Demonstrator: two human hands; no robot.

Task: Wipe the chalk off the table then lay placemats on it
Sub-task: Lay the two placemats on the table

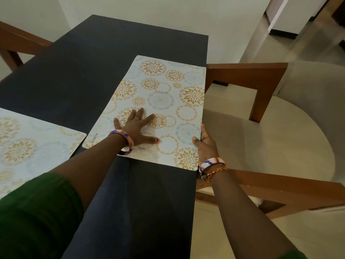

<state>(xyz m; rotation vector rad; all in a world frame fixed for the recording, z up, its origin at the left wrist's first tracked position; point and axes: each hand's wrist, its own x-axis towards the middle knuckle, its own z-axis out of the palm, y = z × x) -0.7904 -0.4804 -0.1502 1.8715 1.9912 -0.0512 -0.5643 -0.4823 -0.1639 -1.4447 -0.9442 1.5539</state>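
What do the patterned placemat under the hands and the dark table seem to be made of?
The white rectangular placemat with gold floral circles looks like thin printed plastic or vinyl: it lies flat, with rounded corners and a slight sheen. The dark rectangular table looks matte, perhaps painted wood or laminate.

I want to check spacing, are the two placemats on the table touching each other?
Apart. The head view shows a strip of dark table between the right placemat under the left hand and the left placemat.

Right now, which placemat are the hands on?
The placemat at the table's right edge; the left hand presses it flat, unlike the untouched left placemat.
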